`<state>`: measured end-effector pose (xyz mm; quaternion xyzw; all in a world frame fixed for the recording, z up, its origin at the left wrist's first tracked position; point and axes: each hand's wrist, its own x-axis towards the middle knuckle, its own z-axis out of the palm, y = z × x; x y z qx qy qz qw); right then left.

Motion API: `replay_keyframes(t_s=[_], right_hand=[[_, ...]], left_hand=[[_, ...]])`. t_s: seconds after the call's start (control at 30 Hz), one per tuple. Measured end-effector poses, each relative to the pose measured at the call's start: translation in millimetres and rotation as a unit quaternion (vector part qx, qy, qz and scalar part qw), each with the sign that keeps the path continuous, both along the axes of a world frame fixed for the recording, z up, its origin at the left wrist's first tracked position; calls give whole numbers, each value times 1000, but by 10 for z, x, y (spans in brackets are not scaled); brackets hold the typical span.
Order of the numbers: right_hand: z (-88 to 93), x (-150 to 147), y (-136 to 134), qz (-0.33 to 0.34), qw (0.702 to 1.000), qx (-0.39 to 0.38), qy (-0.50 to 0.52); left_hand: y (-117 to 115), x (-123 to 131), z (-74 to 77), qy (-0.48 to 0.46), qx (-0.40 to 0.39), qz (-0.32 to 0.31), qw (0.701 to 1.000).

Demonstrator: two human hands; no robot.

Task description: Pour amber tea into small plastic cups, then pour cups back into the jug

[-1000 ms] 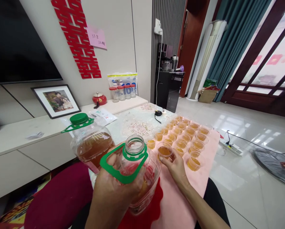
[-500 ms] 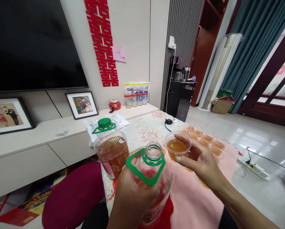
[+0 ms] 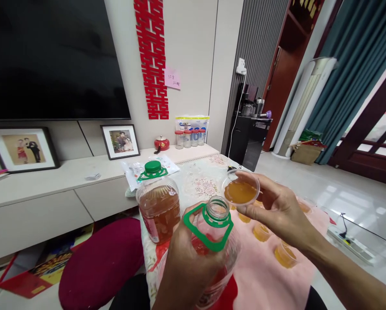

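My left hand [image 3: 193, 262] is wrapped round the neck of a clear plastic bottle [image 3: 233, 252] that has a green handle ring and no cap. Between the thumb and fingers of my right hand [image 3: 277, 206] is a clear cup of amber liquid [image 3: 241, 192], tilted toward the bottle's open mouth and close beside it. A second bottle [image 3: 159, 209], capped in green and holding amber liquid, stands to the left. Several filled cups [image 3: 285, 255] rest on the pink cloth [image 3: 260, 280] below and beyond my right hand, which partly hides them.
Behind the floral tablecloth [image 3: 201, 185] runs a white cabinet [image 3: 105, 172] with framed photos, a red pot [image 3: 161, 143] and red-lidded jars [image 3: 192, 138]. A maroon stool [image 3: 101, 265] is at the left. A power strip [image 3: 351, 245] lies at the right.
My right hand has tipped the cup toward the bottle mouth and brought it nearer. The view has shifted, so the room appears further right, and more filled cups show on the pink cloth.
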<state>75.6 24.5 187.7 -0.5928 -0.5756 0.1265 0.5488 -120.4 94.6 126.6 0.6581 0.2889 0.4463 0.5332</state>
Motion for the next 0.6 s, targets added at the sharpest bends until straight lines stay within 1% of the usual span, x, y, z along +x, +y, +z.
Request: replay_keyframes(t_s=[0.17, 0.3, 0.47, 0.6], right_hand=[[60, 41, 18, -4, 998, 17, -57], [122, 52, 33, 4, 993, 36, -115], [152, 67, 40, 21, 988, 40, -149], [188, 90, 44, 18, 980, 54, -192]], left_hand=[[52, 12, -61, 10, 7, 14, 1000], [13, 4, -43, 4, -22, 11, 1000], [-6, -13, -29, 14, -18, 8, 1000], [26, -15, -50, 15, -16, 0, 1000]])
